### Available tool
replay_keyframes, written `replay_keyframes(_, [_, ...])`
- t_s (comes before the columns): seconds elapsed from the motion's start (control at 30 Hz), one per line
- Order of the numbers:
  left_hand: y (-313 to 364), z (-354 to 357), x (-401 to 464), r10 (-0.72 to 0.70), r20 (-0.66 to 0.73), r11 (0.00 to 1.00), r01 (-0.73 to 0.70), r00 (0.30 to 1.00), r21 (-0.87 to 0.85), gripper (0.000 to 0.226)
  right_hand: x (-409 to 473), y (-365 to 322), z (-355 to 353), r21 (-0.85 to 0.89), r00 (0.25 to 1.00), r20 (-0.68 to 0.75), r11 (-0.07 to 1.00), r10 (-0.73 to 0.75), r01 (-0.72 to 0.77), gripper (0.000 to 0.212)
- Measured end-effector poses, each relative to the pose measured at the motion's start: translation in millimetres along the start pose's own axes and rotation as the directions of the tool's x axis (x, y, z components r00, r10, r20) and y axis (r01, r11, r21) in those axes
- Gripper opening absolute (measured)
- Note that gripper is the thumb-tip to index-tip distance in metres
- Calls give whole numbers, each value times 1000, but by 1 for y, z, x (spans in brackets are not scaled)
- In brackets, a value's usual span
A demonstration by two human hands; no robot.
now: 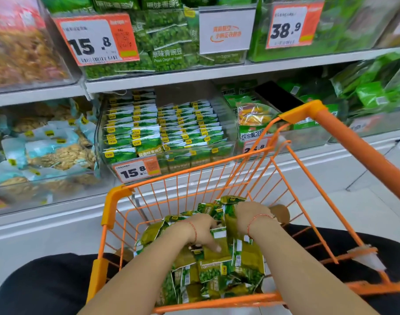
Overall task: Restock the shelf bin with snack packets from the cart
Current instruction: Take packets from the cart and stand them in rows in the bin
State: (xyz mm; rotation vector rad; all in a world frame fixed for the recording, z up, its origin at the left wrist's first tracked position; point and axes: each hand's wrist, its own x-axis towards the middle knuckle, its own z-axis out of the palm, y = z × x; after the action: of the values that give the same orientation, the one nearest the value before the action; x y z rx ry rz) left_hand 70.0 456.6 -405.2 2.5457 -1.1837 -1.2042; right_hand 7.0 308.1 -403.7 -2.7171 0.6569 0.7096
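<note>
Both my hands are down in the cart [112, 201] gathering green pea packets [217, 267]: left hand [201, 230] fingers spread on the pile, right hand [251, 215] gripping a bunch. The shelf bin [165, 133] is straight ahead, far side.

At the upper shelf's front edge, an orange-and-white price tag [97, 39] read "15.8", and a green pea packet [167, 56] beside it carried "原味青豌豆" and "Peas Original Taste". Toward the right end of that shelf edge, another price tag [292, 26] read "38.9". On the front wall of the lower shelf bin [167, 133] a third tag [137, 170] read "15.8"; the white sign's [226, 32] orange script was too blurred to read.
</note>
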Motion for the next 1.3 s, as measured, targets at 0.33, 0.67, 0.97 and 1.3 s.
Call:
replay_keyframes(0.33, [-45,-70,-100,-9,-560,800,-331,828,-501,34,-43,-35,-48,424,886,-349,791,-306,440,42])
replay_keyframes(0.67, [-18,-38,-103,-87,-778,588,-598,623,-545,33,-61,-56,-51,631,688,-653,274,-316,725,65])
replay_keyframes(0.97, [-22,-33,-101,-300,-737,343,-652,606,-676,20,-62,-63,-47,587,680,-659,346,-321,732,64])
replay_keyframes(1.3, [-39,-42,-114,-348,-629,-165,-706,695,-689,59,-63,-59,-55,924,880,-313,99,-358,369,16])
